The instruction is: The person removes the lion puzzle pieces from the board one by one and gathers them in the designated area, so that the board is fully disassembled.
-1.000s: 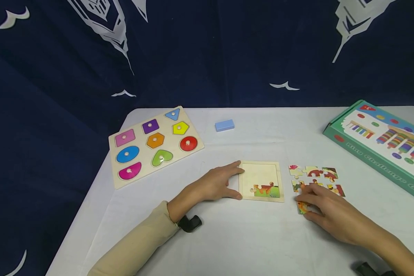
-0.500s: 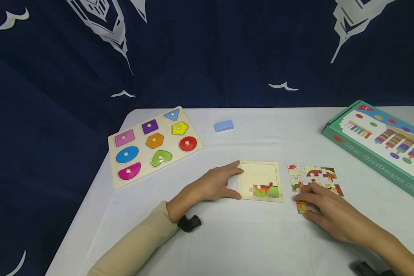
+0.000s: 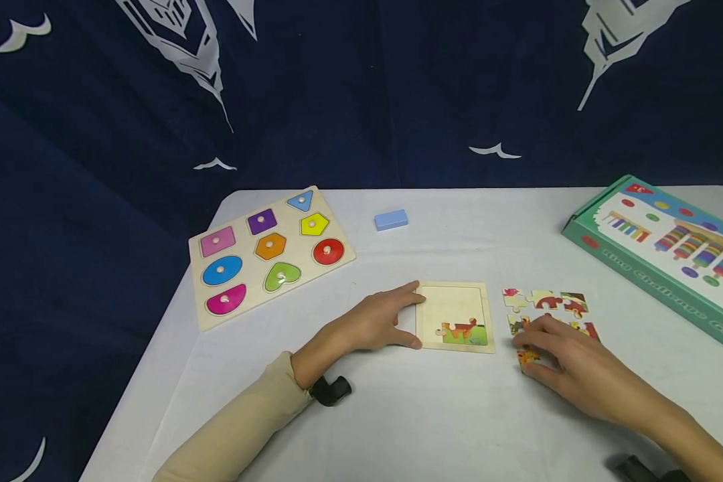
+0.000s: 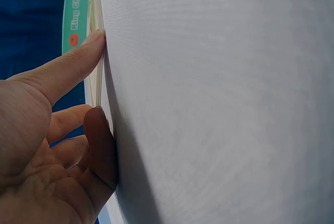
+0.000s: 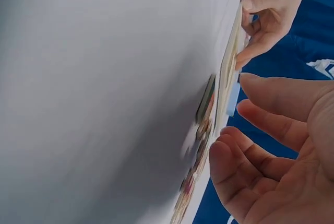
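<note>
My left hand (image 3: 376, 318) rests at the left edge of a square wooden puzzle tray (image 3: 452, 349), its spread thumb and index finger touching the two left corners. Inside the tray, joined jigsaw pieces (image 3: 466, 333) with an orange animal on green lie in the lower right. My right hand (image 3: 584, 365) hovers over loose jigsaw pieces (image 3: 547, 301) to the right of the tray. In the right wrist view its thumb and fingers are apart with nothing between them. A yellow-orange jigsaw piece (image 3: 527, 357) shows beneath its fingers; the hand hides part of the group.
A wooden shape board (image 3: 250, 231) with knobbed shapes lies at the left. Behind the tray is a small blue block (image 3: 391, 219). A green game box (image 3: 657, 274) occupies the right side of the white table (image 3: 397, 422), with a dark curtain (image 3: 337, 87) behind.
My right hand's thumb and fingers have shifted slightly over the front loose piece, covering more of it. My left hand and the tray stay where they were.
</note>
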Available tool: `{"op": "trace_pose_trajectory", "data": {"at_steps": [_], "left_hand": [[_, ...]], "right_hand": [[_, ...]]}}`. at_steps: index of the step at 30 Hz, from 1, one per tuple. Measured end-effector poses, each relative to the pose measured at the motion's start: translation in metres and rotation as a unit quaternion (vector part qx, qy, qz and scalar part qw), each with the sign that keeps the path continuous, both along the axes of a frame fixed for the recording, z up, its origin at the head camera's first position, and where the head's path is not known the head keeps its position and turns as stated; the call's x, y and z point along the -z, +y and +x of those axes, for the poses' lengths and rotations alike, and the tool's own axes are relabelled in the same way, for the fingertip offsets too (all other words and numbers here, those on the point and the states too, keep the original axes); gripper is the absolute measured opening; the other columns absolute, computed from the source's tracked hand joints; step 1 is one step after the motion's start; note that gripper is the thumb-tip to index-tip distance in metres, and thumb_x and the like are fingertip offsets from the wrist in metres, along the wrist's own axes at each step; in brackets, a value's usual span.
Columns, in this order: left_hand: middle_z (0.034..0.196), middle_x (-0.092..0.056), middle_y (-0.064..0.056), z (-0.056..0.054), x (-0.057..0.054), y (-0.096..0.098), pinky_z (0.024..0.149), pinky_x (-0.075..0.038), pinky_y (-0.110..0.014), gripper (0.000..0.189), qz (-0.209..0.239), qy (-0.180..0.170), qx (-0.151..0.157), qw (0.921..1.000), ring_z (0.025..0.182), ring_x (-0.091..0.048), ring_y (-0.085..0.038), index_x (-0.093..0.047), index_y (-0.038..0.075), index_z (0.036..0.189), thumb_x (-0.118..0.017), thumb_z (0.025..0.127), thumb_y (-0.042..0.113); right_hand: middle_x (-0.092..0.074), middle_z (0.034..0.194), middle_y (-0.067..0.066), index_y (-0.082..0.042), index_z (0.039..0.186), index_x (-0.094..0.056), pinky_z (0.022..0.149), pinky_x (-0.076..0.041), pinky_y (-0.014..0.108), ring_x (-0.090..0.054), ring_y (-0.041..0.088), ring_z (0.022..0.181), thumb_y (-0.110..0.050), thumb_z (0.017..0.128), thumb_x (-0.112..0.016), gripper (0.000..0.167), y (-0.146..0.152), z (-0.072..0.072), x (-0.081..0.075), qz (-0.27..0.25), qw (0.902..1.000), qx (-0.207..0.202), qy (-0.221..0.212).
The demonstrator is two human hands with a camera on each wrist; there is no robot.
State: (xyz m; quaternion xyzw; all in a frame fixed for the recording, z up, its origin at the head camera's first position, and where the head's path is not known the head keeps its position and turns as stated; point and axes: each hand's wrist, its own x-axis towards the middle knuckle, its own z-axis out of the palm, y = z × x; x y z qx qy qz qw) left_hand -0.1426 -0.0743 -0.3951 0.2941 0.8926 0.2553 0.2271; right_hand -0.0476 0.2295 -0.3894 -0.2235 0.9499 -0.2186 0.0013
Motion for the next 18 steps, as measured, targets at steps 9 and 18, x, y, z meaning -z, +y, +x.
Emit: {"op": "trace_pose_trajectory", "data": {"at_steps": [9,18], "left_hand": [[0.16,-0.028,-0.002,0.0,-0.001,0.0,0.067,-0.043,-0.02,0.074,-0.004,0.003,0.001,1.0,0.073,-0.053,-0.01,-0.05,0.012,0.145,-0.083,0.081,0.029],[0.16,-0.028,-0.002,0.001,-0.002,0.0,0.066,-0.043,-0.021,0.073,-0.006,0.004,0.005,1.0,0.071,-0.053,-0.009,-0.05,0.012,0.145,-0.083,0.082,0.03]], "right_hand": [[-0.06,0.102,-0.008,-0.016,0.107,-0.072,0.075,-0.049,0.036,-0.055,0.01,0.087,-0.013,0.08,-0.082,0.029,-0.032,-0.009,-0.008,-0.023,0.9995,-0.01,-0.017],[-0.063,0.111,0.001,-0.009,0.114,-0.07,0.082,-0.05,0.046,-0.06,0.02,0.098,-0.013,0.08,-0.081,0.036,-0.066,-0.014,-0.009,-0.014,0.9996,-0.02,-0.012]]}}
